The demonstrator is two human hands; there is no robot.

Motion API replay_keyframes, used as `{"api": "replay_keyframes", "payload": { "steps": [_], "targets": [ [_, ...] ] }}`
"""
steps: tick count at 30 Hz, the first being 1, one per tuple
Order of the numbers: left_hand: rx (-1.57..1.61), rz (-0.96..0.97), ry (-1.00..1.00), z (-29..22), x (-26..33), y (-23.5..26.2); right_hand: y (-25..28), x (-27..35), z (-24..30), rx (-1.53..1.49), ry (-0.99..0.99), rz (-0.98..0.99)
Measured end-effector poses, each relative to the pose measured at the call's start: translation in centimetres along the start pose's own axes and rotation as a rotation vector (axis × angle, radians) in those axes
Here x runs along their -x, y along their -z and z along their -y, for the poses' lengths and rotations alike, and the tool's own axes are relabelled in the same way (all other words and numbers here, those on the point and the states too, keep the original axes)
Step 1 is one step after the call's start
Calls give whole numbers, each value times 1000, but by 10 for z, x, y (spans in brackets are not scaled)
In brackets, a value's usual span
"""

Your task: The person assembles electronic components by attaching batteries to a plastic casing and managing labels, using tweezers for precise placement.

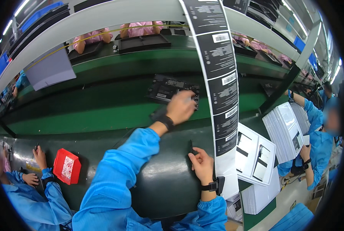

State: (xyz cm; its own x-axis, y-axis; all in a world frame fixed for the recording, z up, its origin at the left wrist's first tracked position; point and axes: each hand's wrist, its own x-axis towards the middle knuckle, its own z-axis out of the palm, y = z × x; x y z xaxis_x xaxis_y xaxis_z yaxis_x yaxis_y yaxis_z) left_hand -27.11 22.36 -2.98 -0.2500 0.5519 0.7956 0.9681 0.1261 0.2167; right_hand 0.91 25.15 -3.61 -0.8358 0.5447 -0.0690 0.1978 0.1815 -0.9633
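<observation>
My left hand (180, 106) reaches out over the green conveyor belt, palm down at the near right part of a black laptop base (162, 87) with its inner boards and battery exposed. The fingers are smeared by motion, so their grip does not show. A dark flat piece (157, 113) lies partly hidden beside my left wrist. Nearer to me, my right hand (202, 164) is closed, thumb against fingers, on a thin black stick-like tool (191, 146) that points up. Its exact kind is too small to tell. This hand is just above the dark worktable (160, 181).
A long strip of black labels (222, 77) hangs down right of my hands. White trays (256, 158) are stacked at the right, near a co-worker (314, 142). A red bin (67, 166) with small white pieces stands left, beside another co-worker's hand (40, 157). A metal rail (122, 15) crosses above.
</observation>
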Motion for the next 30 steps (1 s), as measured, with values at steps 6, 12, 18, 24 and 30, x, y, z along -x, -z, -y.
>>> {"api": "replay_keyframes", "payload": {
  "steps": [6, 12, 18, 24, 30],
  "targets": [
    [-434, -138, 705, 142, 85, 59, -13, -2, 15, -71, -72, -28],
    [-58, 41, 830, 64, 61, 86, -7, -5, 9, -16, -107, -84],
    [-104, -91, 436, 19, 48, 104, -6, 2, 2, -46, -27, -127],
    [446, -518, -127, -176, -45, 266, -13, 1, 6, -14, -56, -71],
    [381, -256, -45, -226, -14, 304, -12, -2, -4, -13, 66, -100]
  ]
}}
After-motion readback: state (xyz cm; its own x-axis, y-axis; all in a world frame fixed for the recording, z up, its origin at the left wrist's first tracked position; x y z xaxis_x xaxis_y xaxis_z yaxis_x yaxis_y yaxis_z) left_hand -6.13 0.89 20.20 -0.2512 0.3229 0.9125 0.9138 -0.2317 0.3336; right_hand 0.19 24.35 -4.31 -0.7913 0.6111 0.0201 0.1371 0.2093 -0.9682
